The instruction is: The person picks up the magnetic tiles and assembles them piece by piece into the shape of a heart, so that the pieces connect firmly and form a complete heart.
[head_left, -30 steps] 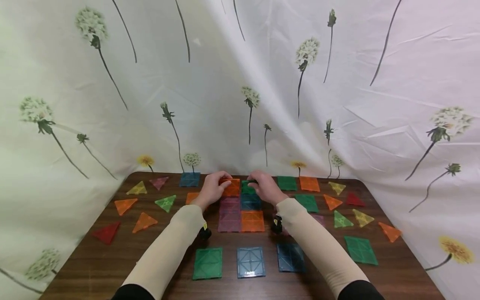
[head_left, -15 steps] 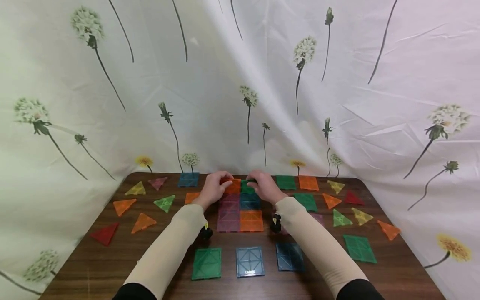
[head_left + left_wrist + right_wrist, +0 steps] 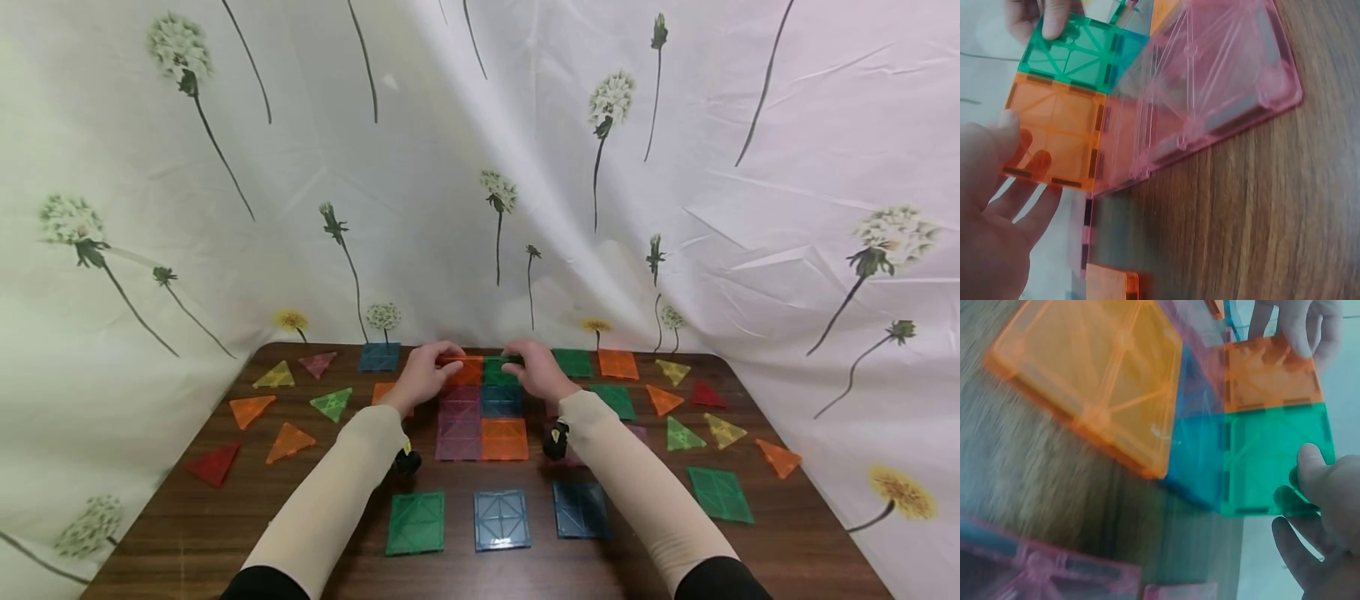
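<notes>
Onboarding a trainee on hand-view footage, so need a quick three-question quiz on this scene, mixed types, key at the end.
1. Open: which tile does the left grip pinch?
2. True or false: the right grip pinches a green square.
3. Count: in the head view, how many squares make up the row nearest the camera, between the left sleeve and the right sleeve?

Key
1. An orange square, thumb on one face and fingers behind it.
2. True.
3. Three: a near green tile, a pale blue tile and a darker blue tile.
</notes>
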`<move>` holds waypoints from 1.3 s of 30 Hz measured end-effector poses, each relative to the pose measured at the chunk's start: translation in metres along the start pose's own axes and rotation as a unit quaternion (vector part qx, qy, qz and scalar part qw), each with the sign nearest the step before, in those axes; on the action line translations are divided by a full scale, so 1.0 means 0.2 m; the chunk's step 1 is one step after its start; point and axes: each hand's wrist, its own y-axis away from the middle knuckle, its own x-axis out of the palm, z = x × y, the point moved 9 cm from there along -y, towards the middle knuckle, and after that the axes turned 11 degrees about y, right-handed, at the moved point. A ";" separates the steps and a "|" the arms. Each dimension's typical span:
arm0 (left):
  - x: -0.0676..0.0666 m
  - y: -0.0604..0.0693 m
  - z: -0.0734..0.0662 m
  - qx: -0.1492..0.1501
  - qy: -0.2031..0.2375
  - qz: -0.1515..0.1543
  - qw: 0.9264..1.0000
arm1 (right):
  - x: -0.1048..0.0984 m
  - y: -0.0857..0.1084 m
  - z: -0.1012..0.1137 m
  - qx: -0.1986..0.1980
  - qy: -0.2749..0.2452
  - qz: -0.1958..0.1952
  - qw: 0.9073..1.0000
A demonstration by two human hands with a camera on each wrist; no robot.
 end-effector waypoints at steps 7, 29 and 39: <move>-0.06 -0.01 0.06 -0.005 0.019 0.002 1.000 | 0.01 0.02 -0.08 0.007 0.001 0.001 1.000; -0.56 0.02 0.44 -0.035 -0.082 -0.110 0.990 | 0.01 0.02 -0.06 -0.011 0.012 -0.010 1.000; -0.56 0.00 0.54 -0.096 -0.113 -0.091 0.985 | 0.00 0.02 -0.06 -0.008 0.008 -0.012 1.000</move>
